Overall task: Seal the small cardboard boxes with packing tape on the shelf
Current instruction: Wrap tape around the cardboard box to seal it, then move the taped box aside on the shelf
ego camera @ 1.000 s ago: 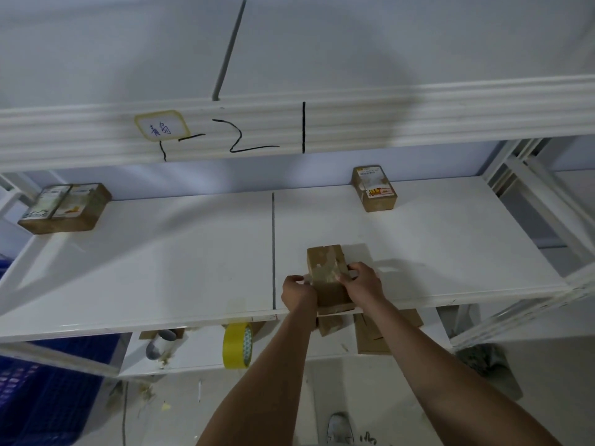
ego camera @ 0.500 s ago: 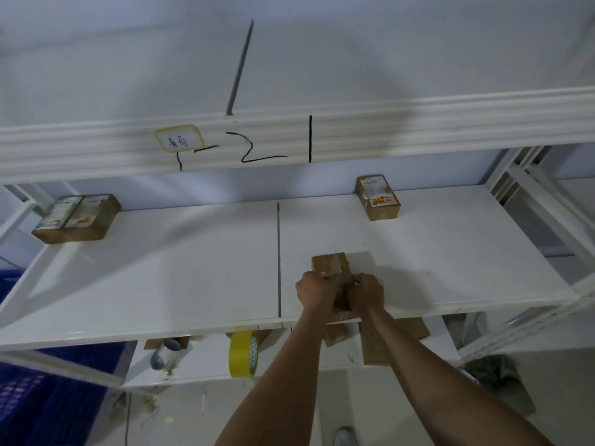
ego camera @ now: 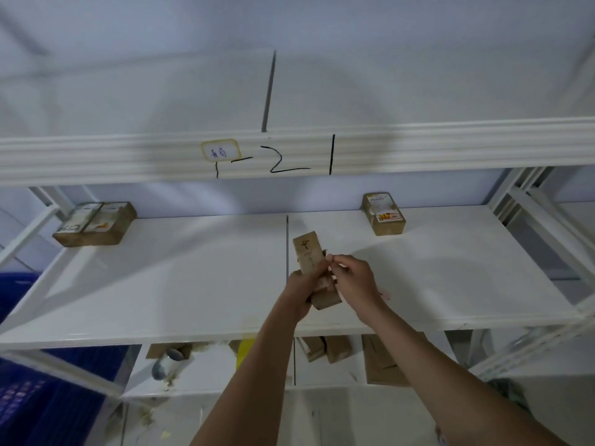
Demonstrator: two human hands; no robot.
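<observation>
The small brown rectangular cardboard box (ego camera: 310,262) is held above the front part of the white middle shelf board (ego camera: 161,278), just right of the board's dark centre seam, tilted with 1 long face toward the camera; that face carries a handwritten mark. Judged by its size and by how it sits in the fingers, the box is light, stiff along its edges, and yielding across its wide faces. Hold it by the long edges and corners, not by the panel centres.

The left hand (ego camera: 301,292) forms a closed grip, fingers wrapped round the lower half of the box. The right hand (ego camera: 352,281) pinches thumb and forefinger together at the box's right edge, apparently on a tape end or a flap; which of the 2 cannot be told. Taped faces would be slick, so bare cardboard gives the firmer hold.

A second taped brown box with a printed label (ego camera: 383,214) lies at the shelf's rear right, well apart. A pair of labelled brown boxes (ego camera: 95,223) lies at the rear left. A yellow tape roll (ego camera: 242,352) shows partly on the lower shelf
</observation>
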